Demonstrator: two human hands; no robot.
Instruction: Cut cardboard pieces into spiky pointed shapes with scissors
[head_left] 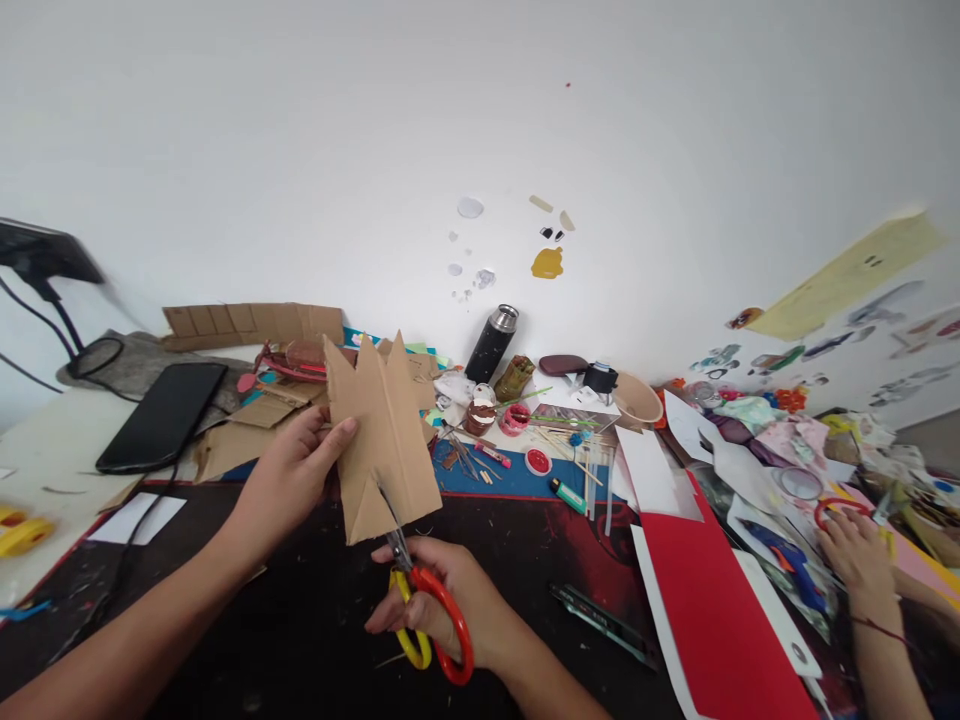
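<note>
Snipping cardboard (388, 425), apparently
Left hand (296, 468) pinches it; right hand (478, 600) grips scissors (403, 553) (next snip likely needs steadiness).

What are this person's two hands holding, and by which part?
The left hand grips a cardboard piece at its left edge, thumb on the front. The right hand holds scissors by the handles.
</note>
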